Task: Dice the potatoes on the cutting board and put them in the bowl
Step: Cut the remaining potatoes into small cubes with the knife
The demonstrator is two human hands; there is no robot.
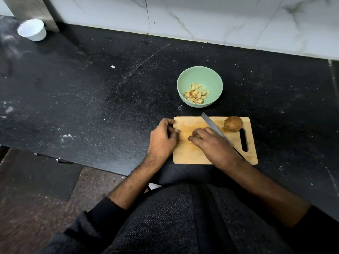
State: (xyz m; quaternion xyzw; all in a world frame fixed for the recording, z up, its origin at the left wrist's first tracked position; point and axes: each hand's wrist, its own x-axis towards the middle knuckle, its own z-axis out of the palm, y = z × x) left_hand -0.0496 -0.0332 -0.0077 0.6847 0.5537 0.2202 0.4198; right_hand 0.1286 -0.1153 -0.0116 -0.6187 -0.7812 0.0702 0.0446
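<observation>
Left hand (163, 138) rests curled and empty at the cutting board (192, 154) edge; right hand (211, 142) pinches potato bits beside the knife (214, 128).

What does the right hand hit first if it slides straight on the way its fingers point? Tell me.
The right hand points left across the cutting board, toward the left hand at the board's left edge. That hand looks like the first thing in line, though a small potato piece may hide under the fingers.
</observation>
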